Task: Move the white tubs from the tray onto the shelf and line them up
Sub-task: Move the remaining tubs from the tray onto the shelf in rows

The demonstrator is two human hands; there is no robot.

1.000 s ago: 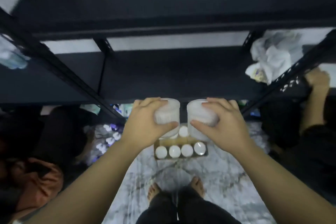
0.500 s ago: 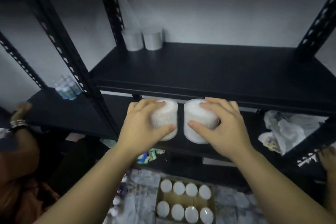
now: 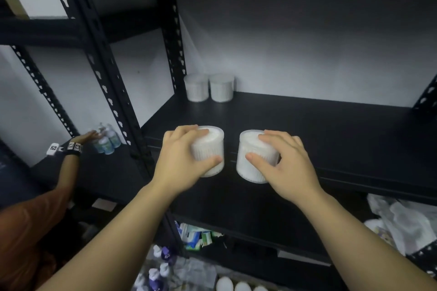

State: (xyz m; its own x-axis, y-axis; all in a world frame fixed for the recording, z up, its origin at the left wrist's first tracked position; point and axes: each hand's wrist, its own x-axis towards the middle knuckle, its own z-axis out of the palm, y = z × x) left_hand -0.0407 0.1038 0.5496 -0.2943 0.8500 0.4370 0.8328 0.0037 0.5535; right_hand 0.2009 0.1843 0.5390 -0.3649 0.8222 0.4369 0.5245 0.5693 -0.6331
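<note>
Left hand (image 3: pixel 179 160): fingers curled over the lid of a white tub (image 3: pixel 209 151), thumb pressed against its front wall; the tub is clamped between them. The tub's left side is hidden behind the palm.

Right hand (image 3: pixel 283 163): fingers draped over the top of a second white tub (image 3: pixel 253 160), thumb laid across its front wall, the tub gripped likewise. Its right side is covered by the hand.

Both tubs are held upright, side by side with a gap between them, in front of the front edge of the black shelf (image 3: pixel 307 125). Whether either base touches the shelf cannot be told; the bases are seen against the dark lower level.

Two more white tubs (image 3: pixel 209 87) are seen at the back left corner of the shelf, beside each other against the wall, slightly blurred.

The tray (image 3: pixel 236 286) is cut off at the bottom edge; only a few white lids are visible.

At left, another person's hand (image 3: pixel 86 137), with a marked wristband, is seen at a group of small bottles (image 3: pixel 106 142) on a neighbouring shelf; detail blurred. Crumpled white material (image 3: pixel 402 222) lies on the lower level at right, partly cut off.
</note>
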